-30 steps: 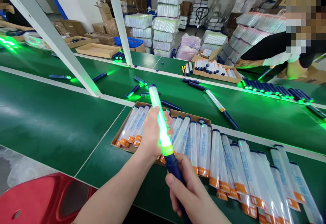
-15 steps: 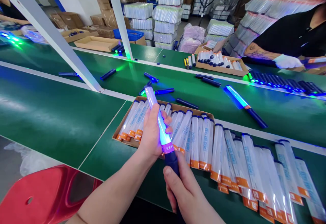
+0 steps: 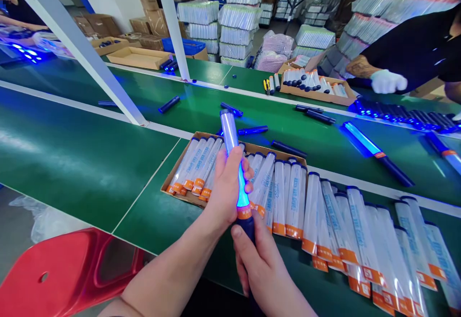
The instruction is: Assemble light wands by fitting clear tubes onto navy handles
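Between my two hands is a light stick (image 3: 243, 189) with a clear tube glowing blue, an orange band and a dark handle. My left hand (image 3: 232, 182) is closed around the tube, its dark-capped end pointing up and away from me. Lower down, my right hand (image 3: 257, 254) grips the dark handle, whose bottom end is hidden. Behind my left hand, a cardboard tray (image 3: 180, 202) holds several clear tubes with blue lettering and orange bands. More such tubes (image 3: 334, 225) lie in a row on the green bench to the right of the tray.
A green conveyor (image 3: 201, 97) carries several dark handles (image 3: 252, 129) and a lit stick (image 3: 378, 153). Across it, a co-worker's gloved hand (image 3: 389, 81) is above a row of dark handles (image 3: 406, 115). A white post (image 3: 90, 53) slants at left; a red stool (image 3: 54, 269) stands below.
The handles and lit stick on the conveyor have shifted right, and another lit stick shows at the right edge. Green glows turned blue. The co-worker's gloved hand moved left. My hands keep their hold.
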Available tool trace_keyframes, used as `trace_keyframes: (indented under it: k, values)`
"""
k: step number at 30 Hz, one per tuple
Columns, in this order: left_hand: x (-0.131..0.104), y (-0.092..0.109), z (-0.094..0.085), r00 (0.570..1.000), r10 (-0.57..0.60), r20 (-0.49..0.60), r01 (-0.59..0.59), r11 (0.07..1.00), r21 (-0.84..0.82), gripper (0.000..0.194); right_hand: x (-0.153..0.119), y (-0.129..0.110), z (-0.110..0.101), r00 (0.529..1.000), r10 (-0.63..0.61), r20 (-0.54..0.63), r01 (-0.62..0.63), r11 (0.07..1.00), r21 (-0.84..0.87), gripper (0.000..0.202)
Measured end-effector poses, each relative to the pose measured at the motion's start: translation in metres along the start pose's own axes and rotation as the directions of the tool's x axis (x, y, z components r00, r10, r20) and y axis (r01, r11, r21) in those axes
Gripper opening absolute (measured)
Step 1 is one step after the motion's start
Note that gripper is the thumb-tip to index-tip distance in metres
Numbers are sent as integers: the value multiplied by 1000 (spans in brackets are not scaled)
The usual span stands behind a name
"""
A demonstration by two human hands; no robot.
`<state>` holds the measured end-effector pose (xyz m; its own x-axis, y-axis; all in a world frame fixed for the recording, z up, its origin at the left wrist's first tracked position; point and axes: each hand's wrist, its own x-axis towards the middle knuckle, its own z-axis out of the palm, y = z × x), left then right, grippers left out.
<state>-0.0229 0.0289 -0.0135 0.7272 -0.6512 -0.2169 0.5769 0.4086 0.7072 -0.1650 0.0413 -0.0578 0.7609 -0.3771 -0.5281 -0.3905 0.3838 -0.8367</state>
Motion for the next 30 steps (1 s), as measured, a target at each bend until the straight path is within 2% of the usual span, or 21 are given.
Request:
trace_keyframes:
  k: [4, 6, 8, 9, 10, 11, 12, 13, 15, 17, 19, 21, 23, 25, 27, 28, 29, 30]
  values:
    - [-2, -5, 3, 999, -33, -12, 32, 998, -51, 48, -8, 3, -1, 1000, 6, 2, -6, 995, -97, 83]
    - [-2, -10, 2, 998, -57, -10, 57, 997, -47, 50, -12, -6, -13, 999, 34, 33, -30, 992, -123, 84]
    - [0, -17, -3, 999, -46, -13, 47, 995, 89, 49, -3, -30, -42, 998, -50, -28, 43, 978, -206, 77]
    - [1, -21, -7, 1000, -22, 6, 20, 978, 207, 49, 7, -49, -64, 984, -142, -108, 100, 942, -321, 69]
    - [3, -24, -12, 999, 8, 47, -23, 938, 347, 49, 22, -72, -91, 948, -251, -195, 141, 883, -447, 62]
    - [5, -27, -16, 993, 28, 118, -83, 868, 490, 47, 39, -99, -122, 868, -380, -321, 103, 769, -631, 55]
    - [7, -30, -20, 980, 34, 197, -152, 771, 618, 43, 59, -126, -155, 806, -455, -379, -29, 609, -792, 50]
    - [9, -33, -23, 962, 26, 271, -221, 652, 726, 38, 79, -151, -188, 768, -471, -433, -129, 549, -826, 45]
    - [11, -38, -21, 930, -22, 366, -333, 364, 870, 27, 119, -192, -248, 741, -459, -490, -253, 485, -837, 36]
    - [10, -45, -10, 917, -105, 385, -381, 58, 923, 23, 154, -210, -290, 748, -427, -508, -323, 434, -841, 32]
    - [8, -55, 7, 918, -202, 340, -381, -216, 899, 26, 177, -207, -313, 774, -401, -489, -344, 382, -858, 33]
    - [9, -67, 25, 931, -250, 266, -351, -411, 842, 30, 188, -194, -325, 821, -374, -431, -314, 334, -889, 36]
    - [12, -78, 38, 943, -242, 230, -325, -512, 795, 40, 189, -180, -335, 889, -308, -339, -247, 301, -921, 37]
    - [17, -85, 42, 948, -227, 225, -314, -530, 788, 53, 182, -168, -344, 942, -227, -246, -174, 296, -939, 32]
    - [22, -84, 40, 941, -222, 256, -330, -425, 843, 57, 169, -162, -350, 965, -194, -176, -107, 321, -941, 25]
    - [24, -80, 37, 939, -209, 272, -327, -311, 892, 55, 160, -162, -350, 966, -210, -150, -70, 345, -936, 23]
    - [27, -74, 33, 948, -184, 260, -289, -150, 946, 52, 149, -162, -348, 962, -243, -125, -26, 375, -927, 22]
    - [31, -66, 29, 963, -158, 220, -214, 57, 975, 50, 136, -163, -344, 952, -287, -104, 24, 411, -911, 23]
